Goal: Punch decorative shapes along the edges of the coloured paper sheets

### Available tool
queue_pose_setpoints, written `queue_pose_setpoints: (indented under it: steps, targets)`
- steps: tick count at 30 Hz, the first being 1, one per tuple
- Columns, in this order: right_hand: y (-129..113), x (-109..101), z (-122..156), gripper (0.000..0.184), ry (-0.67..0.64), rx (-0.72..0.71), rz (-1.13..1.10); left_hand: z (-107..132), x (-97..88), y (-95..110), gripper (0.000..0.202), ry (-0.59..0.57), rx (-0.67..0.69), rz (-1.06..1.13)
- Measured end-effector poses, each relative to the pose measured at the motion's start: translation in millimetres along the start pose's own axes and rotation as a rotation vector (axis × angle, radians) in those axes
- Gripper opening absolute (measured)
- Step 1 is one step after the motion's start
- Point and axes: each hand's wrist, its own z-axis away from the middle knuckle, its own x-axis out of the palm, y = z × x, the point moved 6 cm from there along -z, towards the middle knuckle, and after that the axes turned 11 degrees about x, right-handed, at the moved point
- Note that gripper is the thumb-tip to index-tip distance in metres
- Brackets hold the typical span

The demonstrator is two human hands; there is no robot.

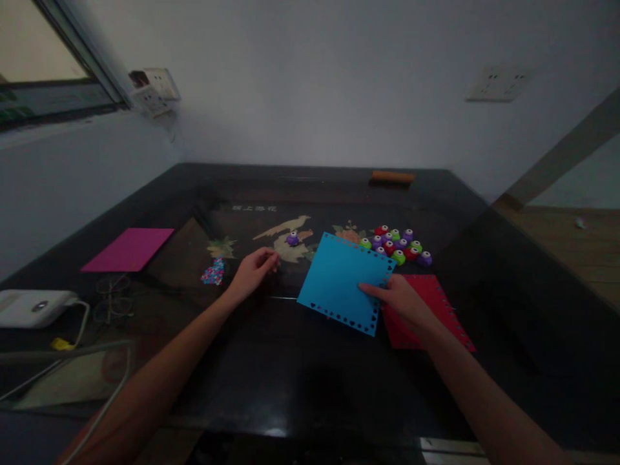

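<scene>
My right hand (404, 302) pinches the right edge of a blue paper sheet (341, 279) whose border is punched with small heart holes; the sheet is tilted and lifted slightly over the dark table (271, 381). A red punched sheet (438, 303) lies under and beside that hand. My left hand (252, 271) rests on the table with its fingers curled together; what they hold, if anything, is too small to see. A single purple punch (292, 239) stands just beyond it. A pile of tiny paper cut-outs (214, 272) lies to its left.
A cluster of several small red, green and purple punches (397, 245) sits behind the blue sheet. A magenta sheet (130, 249) lies far left, with glasses (112, 298) and a white device (33, 307) with a cable nearer. An orange block (392, 176) sits at the table's back edge.
</scene>
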Motion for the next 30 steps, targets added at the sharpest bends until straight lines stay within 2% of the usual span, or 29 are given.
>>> queue_pose_setpoints:
  steps: [4,9,15,22,30]
  targets:
    - [10.3,-12.8,-0.6,0.040,0.047,0.038,-0.146,-25.7,6.5,-6.8,0.020,0.065,0.055,-0.199]
    - [11.0,-24.8,-4.5,0.040,0.109,0.009,-0.216,-59.4,20.7,-19.6,0.033,0.166,0.103,-0.431]
    - [8.8,-25.5,-1.9,0.039,0.115,-0.008,-0.273,-64.7,31.9,-25.8,0.028,0.122,0.168,-0.559]
    - [12.7,-24.9,-4.6,0.040,0.116,-0.021,-0.266,-64.8,31.2,-26.6,0.023,0.099,0.165,-0.503]
    - [15.1,-29.4,-9.6,0.039,0.155,-0.050,-0.308,-56.1,43.4,-10.7,0.031,0.138,0.089,-0.172]
